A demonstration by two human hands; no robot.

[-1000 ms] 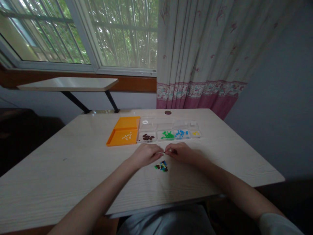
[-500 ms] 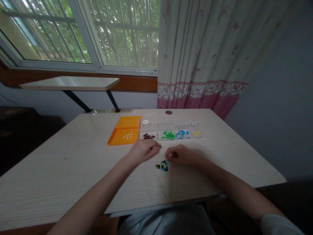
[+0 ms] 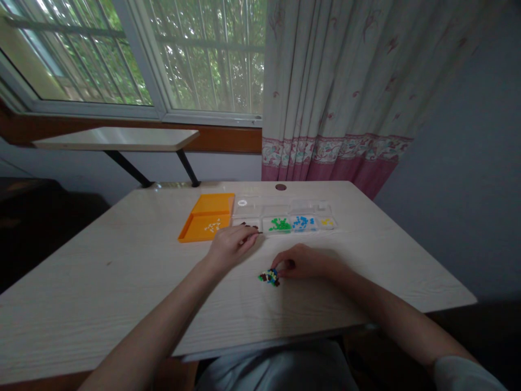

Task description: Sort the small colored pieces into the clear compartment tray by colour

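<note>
My left hand (image 3: 233, 243) hovers at the near edge of the clear compartment holding dark brown bricks (image 3: 249, 226), partly covering them. Between its pinched fingertips a small dark brown brick (image 3: 260, 233) pokes out. On the table lies a small multicoloured brick build (image 3: 268, 277) of green, brown, blue and pale yellow pieces. My right hand (image 3: 300, 260) has its thumb and fingers closed on the upper right edge of this build.
An orange tray (image 3: 191, 237) with small white pieces stands to the left. Clear compartments hold green bricks (image 3: 280, 224), blue bricks (image 3: 303, 222) and yellow bricks (image 3: 326, 222). A dark round disc (image 3: 280, 187) is near the table's back edge, below the curtain (image 3: 317, 146).
My left hand has moved left and away from my right hand, towards the brown bricks. My right hand has come down slightly and taken hold of the brick build.
</note>
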